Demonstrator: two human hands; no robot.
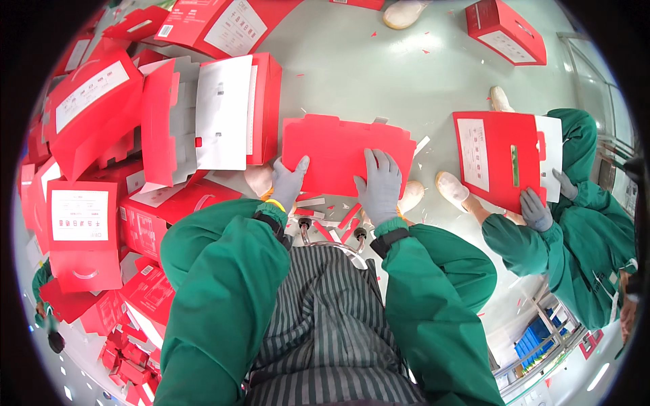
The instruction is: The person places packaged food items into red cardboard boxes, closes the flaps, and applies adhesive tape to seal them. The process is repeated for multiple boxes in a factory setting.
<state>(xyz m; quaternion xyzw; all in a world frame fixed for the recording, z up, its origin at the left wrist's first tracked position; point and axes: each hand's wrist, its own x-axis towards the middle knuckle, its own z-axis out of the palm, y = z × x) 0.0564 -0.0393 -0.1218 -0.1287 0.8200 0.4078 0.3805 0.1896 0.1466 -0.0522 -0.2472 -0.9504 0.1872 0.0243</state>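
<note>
In front of my knees I hold a red cardboard carton piece [332, 145] with cut tabs along its far edge. My left hand [289, 183], in a grey glove, grips its near left corner with the thumb on top. My right hand [381, 186], also gloved in grey, lies over its near right part, fingers bent on the red face and thumb along the near edge. The underside of the piece is hidden. Just left of it stands a red carton [267, 108] with a white printed flap [223, 111] folded over its side.
Red cartons [81, 210] are heaped on my left. At right, a co-worker in green [575, 237] holds a red carton [484, 152]. Another red carton [504, 34] lies at the far right. Red and white scraps [325, 220] litter the floor around a metal stool frame [345, 254].
</note>
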